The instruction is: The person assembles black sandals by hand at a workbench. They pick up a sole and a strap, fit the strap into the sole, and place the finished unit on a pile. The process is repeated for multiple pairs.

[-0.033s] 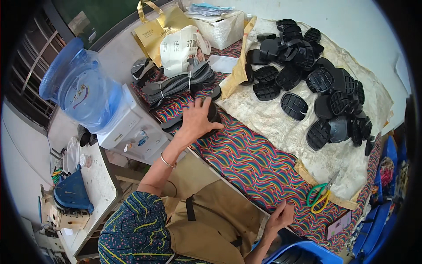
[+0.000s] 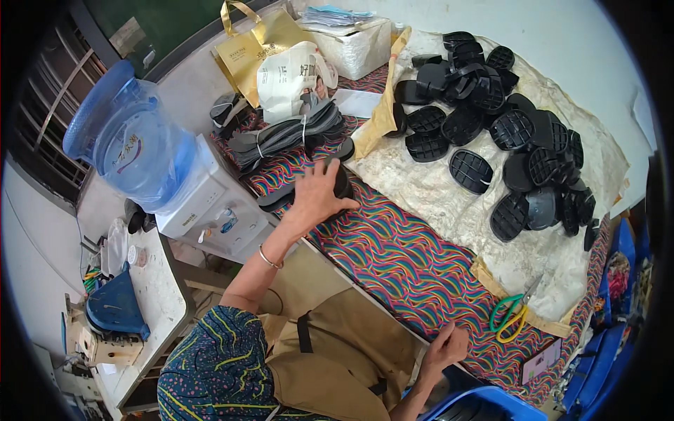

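Observation:
My left hand (image 2: 319,195) lies on dark shoe soles (image 2: 342,184) near the table's front left edge, its fingers spread and its thumb stretched out to the right. The hand covers much of the soles under it. Just left of the wrist, another flat grey sole (image 2: 276,198) lies on the patterned cloth (image 2: 393,242). Over by the front right table edge, my right hand (image 2: 447,346) is curled, with nothing seen between its fingers. Green-and-yellow-handled scissors (image 2: 511,316) lie to the right of it.
Black treaded heel pieces (image 2: 470,170) are heaped on a whitish sheet (image 2: 435,193). Bundled grey soles (image 2: 288,133) lie behind my left hand, before bags (image 2: 284,77). A water dispenser (image 2: 210,203) stands left. A phone (image 2: 540,361) and blue bin (image 2: 484,414) are at right.

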Motion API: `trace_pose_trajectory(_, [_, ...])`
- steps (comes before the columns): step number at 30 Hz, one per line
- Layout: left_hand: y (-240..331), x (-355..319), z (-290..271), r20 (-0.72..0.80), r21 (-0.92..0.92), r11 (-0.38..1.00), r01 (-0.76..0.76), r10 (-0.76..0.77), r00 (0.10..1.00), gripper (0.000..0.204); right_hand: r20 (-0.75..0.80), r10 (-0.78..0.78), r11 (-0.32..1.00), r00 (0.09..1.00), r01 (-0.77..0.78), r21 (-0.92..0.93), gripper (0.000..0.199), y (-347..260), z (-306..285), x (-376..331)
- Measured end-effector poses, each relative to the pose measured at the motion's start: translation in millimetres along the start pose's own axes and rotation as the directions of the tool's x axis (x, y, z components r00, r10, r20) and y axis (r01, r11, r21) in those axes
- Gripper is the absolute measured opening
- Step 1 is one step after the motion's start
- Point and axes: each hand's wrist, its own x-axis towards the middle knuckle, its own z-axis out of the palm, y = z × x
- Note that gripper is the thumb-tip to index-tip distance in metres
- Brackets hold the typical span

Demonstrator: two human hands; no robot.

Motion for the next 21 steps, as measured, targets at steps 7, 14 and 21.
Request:
trace_pose_trajectory(7, [4.5, -15.5, 36.3, -0.020, 0.175, 0.984, -0.027, 0.030, 0.999, 0.105, -0.038, -0.075, 0.995, 0.996, 0.072, -0.073, 0.028, 5.1, 7.9, -6.3])
trace_pose_trajectory(14, [-8.1, 12.6, -2.7, 0.101, -0.184, 0.981, 0.056, -0.038, 0.994, 0.077, -0.039, -0.078, 0.994, 0.996, 0.075, -0.084, 0.028, 3.1, 4.8, -4.6])
trace_pose_trajectory(21, [-79.7, 43.9, 24.7, 0.117, -0.169, 0.983, 0.075, -0.056, 0.992, 0.053, -0.050, -0.091, 0.992, 0.995, 0.087, -0.091, 0.028, -2.4, 5.7, -4.0])
